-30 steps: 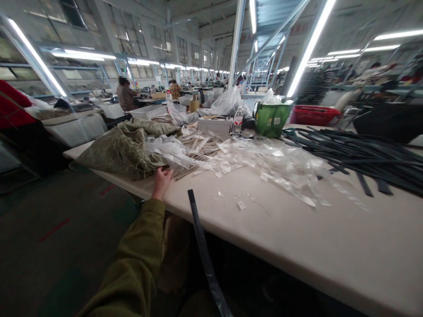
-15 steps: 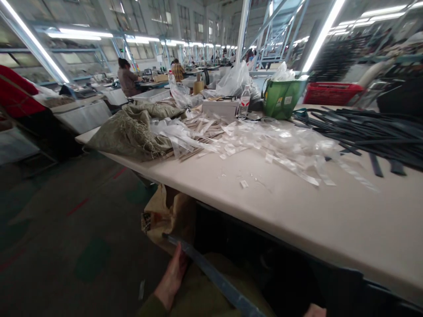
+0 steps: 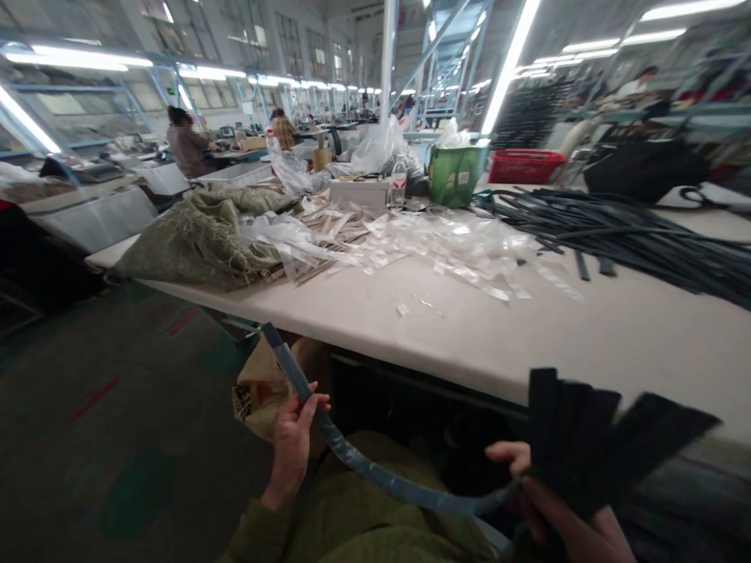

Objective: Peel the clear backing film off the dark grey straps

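Note:
My left hand [image 3: 294, 438] pinches a long dark strip [image 3: 375, 474] near one end, with its squared tip pointing up toward the table edge. The strip looks wrapped in shiny clear film and sags in a curve across my lap to the right. At its other end, my right hand [image 3: 557, 500] is closed around a bunch of black strips [image 3: 578, 430], whose flat ends fan out above the fingers. Whether the long strip belongs to that bunch is hidden by the hand. Both hands are below the front edge of the table [image 3: 469, 336].
Clear plastic strips [image 3: 446, 242] lie scattered on the table beside a green-grey woven sack [image 3: 199, 242]. A pile of black strips [image 3: 622, 227] is at the right. Behind stand a bottle [image 3: 398, 181], a green bag [image 3: 451, 173] and a red basket [image 3: 525, 166]. A tan sack [image 3: 258, 391] hangs below.
My left hand has raised the strip's end. My right hand has come up into view with the bunch of black strips. The view has turned to the right.

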Demonstrator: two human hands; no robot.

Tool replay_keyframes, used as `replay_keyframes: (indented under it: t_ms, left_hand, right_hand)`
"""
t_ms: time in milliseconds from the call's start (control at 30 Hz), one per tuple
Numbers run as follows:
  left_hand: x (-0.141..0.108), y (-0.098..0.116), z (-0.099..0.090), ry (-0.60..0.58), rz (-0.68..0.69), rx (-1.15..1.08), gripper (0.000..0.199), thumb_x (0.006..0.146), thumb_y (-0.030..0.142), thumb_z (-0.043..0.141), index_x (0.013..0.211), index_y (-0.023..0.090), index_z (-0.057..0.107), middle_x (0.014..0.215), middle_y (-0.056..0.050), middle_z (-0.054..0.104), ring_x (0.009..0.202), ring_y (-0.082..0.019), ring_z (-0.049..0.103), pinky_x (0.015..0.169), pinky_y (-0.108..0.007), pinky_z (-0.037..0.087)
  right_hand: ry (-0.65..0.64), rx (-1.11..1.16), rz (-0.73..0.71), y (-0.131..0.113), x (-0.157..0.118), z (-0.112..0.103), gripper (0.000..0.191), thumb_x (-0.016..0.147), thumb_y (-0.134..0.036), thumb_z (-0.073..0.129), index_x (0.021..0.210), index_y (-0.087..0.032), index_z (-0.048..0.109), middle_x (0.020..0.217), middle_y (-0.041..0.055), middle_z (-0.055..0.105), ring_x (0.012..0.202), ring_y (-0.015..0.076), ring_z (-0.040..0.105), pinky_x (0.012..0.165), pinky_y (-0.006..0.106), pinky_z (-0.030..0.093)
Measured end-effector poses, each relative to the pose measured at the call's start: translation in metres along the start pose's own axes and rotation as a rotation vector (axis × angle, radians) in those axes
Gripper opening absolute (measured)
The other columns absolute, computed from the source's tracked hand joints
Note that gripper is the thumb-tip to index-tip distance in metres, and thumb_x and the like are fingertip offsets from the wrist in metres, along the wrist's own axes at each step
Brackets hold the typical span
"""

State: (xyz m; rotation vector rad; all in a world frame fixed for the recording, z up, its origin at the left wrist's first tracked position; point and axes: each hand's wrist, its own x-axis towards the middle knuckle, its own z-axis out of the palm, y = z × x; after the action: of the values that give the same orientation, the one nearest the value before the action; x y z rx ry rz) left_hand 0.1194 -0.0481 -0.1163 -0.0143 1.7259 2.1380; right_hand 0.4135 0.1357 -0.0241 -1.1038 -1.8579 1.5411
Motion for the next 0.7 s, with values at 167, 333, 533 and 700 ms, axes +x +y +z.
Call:
replay_keyframes:
  t_ms: [167, 333, 533, 700]
  left_hand:
    - [-0.023, 0.029, 0.068, -0.517, 0.112, 0.278, 0.037, 0.077, 0.045, 0.074, 0.102, 0.018, 0.074, 0.080, -0.004, 0.075, 0.067, -0.015, 0.065, 0.062, -0.023, 0.052]
    - [-0.050, 0.014, 0.126, -0.994, 0.044, 0.396, 0.040, 0.077, 0.050, 0.072, 0.100, 0.018, 0.075, 0.074, -0.004, 0.072, 0.062, -0.015, 0.061, 0.060, -0.025, 0.049]
    - [-0.080, 0.004, 0.149, -1.354, 0.062, 0.470, 0.044, 0.086, 0.055, 0.059, 0.105, 0.019, 0.074, 0.082, -0.006, 0.072, 0.074, -0.020, 0.063, 0.069, -0.028, 0.051]
    - [-0.095, -0.006, 0.161, -1.412, 0.172, 0.527, 0.043, 0.085, 0.051, 0.061, 0.115, 0.021, 0.068, 0.086, -0.005, 0.071, 0.077, -0.020, 0.063, 0.072, -0.028, 0.050]
  right_hand:
    - [-0.103, 0.345, 0.009, -0.029, 0.028, 0.011, 0.061, 0.083, -0.053, 0.067, 0.129, -0.014, 0.064, 0.045, -0.0063, 0.047, 0.045, 0.0124, 0.043, 0.051, 0.027, 0.041]
    - [-0.075, 0.559, -0.072, -0.034, 0.039, 0.006, 0.064, 0.076, -0.050, 0.075, 0.128, -0.014, 0.065, 0.048, -0.0076, 0.049, 0.045, 0.0089, 0.041, 0.050, 0.024, 0.039]
    - [0.005, 0.571, -0.182, -0.021, 0.032, -0.004, 0.046, 0.078, -0.053, 0.074, 0.100, -0.012, 0.076, 0.054, -0.0035, 0.056, 0.044, 0.0077, 0.044, 0.045, 0.022, 0.033]
    - [0.118, 0.569, -0.181, -0.009, 0.026, -0.006, 0.041, 0.082, -0.051, 0.072, 0.097, -0.013, 0.077, 0.047, -0.0055, 0.050, 0.044, 0.0090, 0.044, 0.045, 0.023, 0.035]
